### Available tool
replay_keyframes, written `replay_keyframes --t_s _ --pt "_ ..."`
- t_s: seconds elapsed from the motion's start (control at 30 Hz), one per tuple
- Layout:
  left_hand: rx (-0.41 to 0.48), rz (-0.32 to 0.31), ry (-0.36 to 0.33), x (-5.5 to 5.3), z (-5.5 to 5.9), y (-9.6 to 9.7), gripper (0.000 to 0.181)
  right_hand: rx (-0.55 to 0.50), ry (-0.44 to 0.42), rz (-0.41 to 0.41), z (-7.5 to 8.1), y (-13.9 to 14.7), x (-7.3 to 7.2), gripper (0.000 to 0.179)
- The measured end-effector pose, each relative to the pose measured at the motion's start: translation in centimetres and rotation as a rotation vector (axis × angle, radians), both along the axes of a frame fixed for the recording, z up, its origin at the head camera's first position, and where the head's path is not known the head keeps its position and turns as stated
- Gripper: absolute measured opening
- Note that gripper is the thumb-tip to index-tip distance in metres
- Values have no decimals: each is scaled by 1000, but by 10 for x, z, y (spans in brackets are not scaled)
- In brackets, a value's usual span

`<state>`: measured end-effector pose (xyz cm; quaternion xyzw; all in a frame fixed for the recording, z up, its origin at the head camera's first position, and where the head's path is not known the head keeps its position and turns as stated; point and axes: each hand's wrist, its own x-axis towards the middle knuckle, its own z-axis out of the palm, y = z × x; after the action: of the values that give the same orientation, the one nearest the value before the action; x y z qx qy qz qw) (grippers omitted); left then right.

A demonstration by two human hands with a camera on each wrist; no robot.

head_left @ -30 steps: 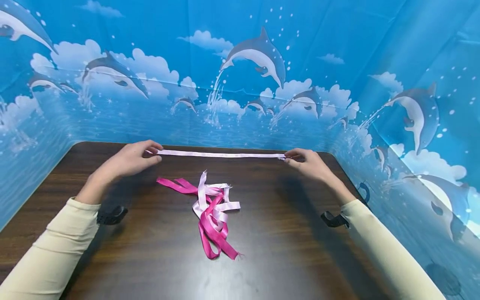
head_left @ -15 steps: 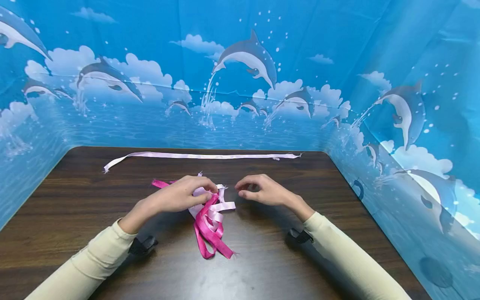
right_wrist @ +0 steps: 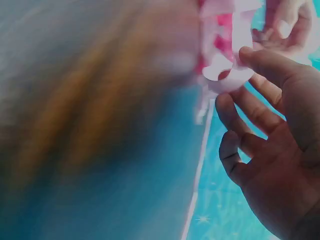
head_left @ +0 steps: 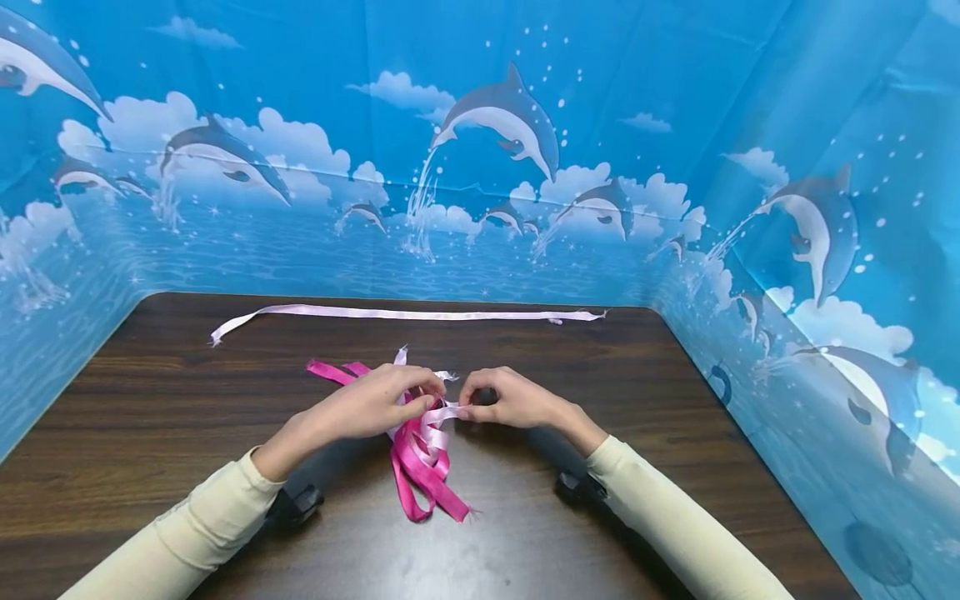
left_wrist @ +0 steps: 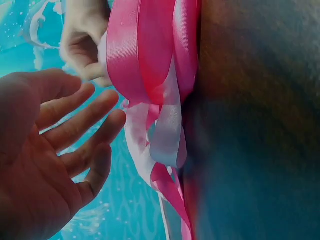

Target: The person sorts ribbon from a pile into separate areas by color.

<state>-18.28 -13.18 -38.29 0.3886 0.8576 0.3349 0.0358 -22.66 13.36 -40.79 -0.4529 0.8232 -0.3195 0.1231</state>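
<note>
On the table lies a tangled pile of satin ribbons, hot pink ribbon (head_left: 422,465) mixed with pale pink ribbon (head_left: 433,434). My right hand (head_left: 517,400) pinches the end of a pale pink strand at the pile's right side, between thumb and forefinger. Close over the pile's upper left hovers my left hand (head_left: 378,404), hiding part of it. In the left wrist view that left hand (left_wrist: 55,155) has its fingers loosely bent and spread beside the ribbons, nothing between them. The right wrist view shows the right hand (right_wrist: 280,135) with its fingertips at the pale ribbon (right_wrist: 230,82).
A single pale pink ribbon (head_left: 420,315) runs along the back edge of the dark wooden table (head_left: 600,517), its left end bent forward. A dolphin-printed curtain (head_left: 300,233) encloses the table's back and sides.
Both hands have let go of the long pale ribbon at the back edge and come forward to the pile. The right hand has moved left and taken hold of a pale strand.
</note>
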Motion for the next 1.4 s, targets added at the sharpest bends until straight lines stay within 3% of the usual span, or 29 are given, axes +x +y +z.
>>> replay_keyframes --t_s 0.2,0.33,0.43,0.67,0.77,0.9,1.07,1.23,1.4 --pt "-8 75 -26 10 2 7 30 -45 -88 8 25 2 5 6" --pt "-11 112 7 18 6 12 40 -71 -125 11 44 3 7 7" --pt "8 133 50 23 9 16 39 -93 -109 -5 56 2 9 6" --pt "113 216 48 34 18 26 23 -124 -44 -36 82 -1 16 5" --pt "210 214 -30 35 22 26 10 -145 -12 -53 92 0 19 6" --pt "324 140 -218 34 30 19 9 -206 -31 -74 103 4 18 5" --pt "392 28 -403 31 38 10 14 -352 -209 -46 110 17 17 7" --pt "417 0 -471 27 42 0 16 -515 -348 -31 109 33 16 10" --pt "394 30 -464 27 47 -14 19 -631 -401 -58 107 50 14 10"
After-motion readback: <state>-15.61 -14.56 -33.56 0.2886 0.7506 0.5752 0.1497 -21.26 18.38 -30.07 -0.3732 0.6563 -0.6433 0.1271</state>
